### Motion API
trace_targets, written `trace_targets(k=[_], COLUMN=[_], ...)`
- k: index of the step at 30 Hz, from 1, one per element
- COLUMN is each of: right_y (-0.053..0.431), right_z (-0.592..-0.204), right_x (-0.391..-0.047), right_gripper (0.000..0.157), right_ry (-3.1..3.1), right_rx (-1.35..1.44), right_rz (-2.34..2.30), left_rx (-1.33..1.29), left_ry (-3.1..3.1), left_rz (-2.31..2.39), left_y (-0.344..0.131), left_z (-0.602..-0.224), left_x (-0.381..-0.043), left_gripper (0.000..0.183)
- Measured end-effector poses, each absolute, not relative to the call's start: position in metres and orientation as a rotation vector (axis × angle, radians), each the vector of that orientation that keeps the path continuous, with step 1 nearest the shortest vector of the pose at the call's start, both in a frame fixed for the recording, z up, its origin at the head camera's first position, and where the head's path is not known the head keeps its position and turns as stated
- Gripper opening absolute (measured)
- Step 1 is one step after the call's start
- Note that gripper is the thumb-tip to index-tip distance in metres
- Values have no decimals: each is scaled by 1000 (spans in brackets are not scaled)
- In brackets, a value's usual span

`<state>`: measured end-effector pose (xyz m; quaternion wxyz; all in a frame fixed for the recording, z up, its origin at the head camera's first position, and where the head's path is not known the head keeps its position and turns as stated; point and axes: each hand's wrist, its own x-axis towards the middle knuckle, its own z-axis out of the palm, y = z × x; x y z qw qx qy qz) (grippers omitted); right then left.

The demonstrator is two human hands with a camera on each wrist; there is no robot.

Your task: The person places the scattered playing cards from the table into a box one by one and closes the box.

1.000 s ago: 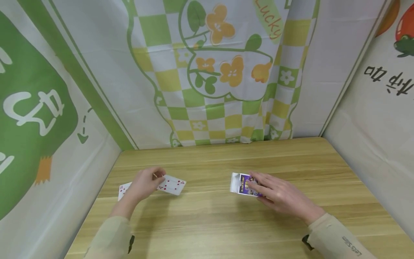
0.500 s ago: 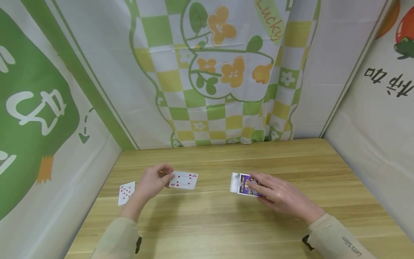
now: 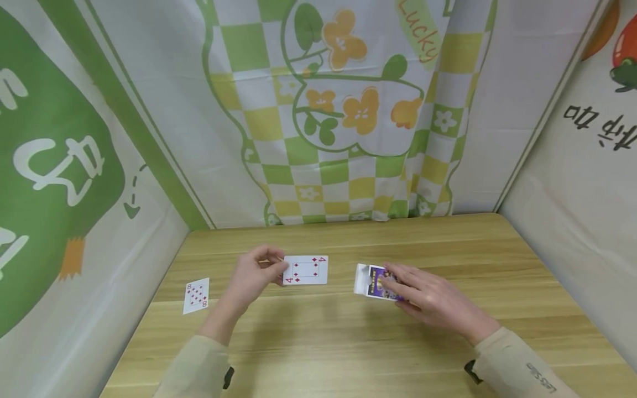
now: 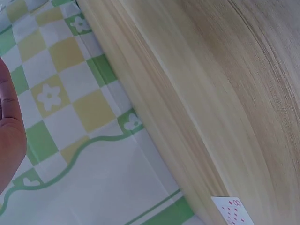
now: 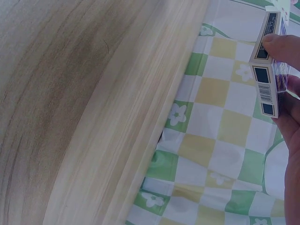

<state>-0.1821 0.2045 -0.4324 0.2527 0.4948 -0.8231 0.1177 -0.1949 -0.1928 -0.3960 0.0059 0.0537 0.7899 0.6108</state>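
Between thumb and fingers, my left hand [image 3: 254,279] pinches a four of diamonds playing card [image 3: 308,270] by its left edge, face showing. My right hand [image 3: 430,296] grips a purple card box [image 3: 379,282] whose white flap stands open toward the left. A gap separates the card's right edge from that flap. In the right wrist view the thumb presses one dark side of the box, and a barcode [image 5: 265,92] shows on its end. The left wrist view has only part of the left hand [image 4: 10,131] at its edge; the pinched card is out of that view.
An eight of diamonds [image 3: 196,296] lies face up on the wooden table [image 3: 318,354] at the left. A checkered curtain [image 3: 328,182] hangs behind the table's far edge, with printed cloth walls [image 3: 577,182] on both sides.
My left hand has moved right with the four of diamonds, toward the box, and the card has turned level. The eight of diamonds is now uncovered. The right hand stays in place.
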Motion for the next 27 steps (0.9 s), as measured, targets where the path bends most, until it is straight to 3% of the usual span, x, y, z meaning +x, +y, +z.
trace_targets(k=[8, 27], right_y=[205, 205], right_z=[-432, -432], right_x=[-182, -182], right_gripper=[41, 41], right_ry=[-2238, -2232], right_rx=[1344, 1352], right_rz=[313, 301], left_rx=[188, 234], left_ry=[2391, 2279], left_rz=[1993, 2057], left_y=[-175, -141], left_z=[-393, -402], left_x=[-193, -189], left_gripper=[21, 17])
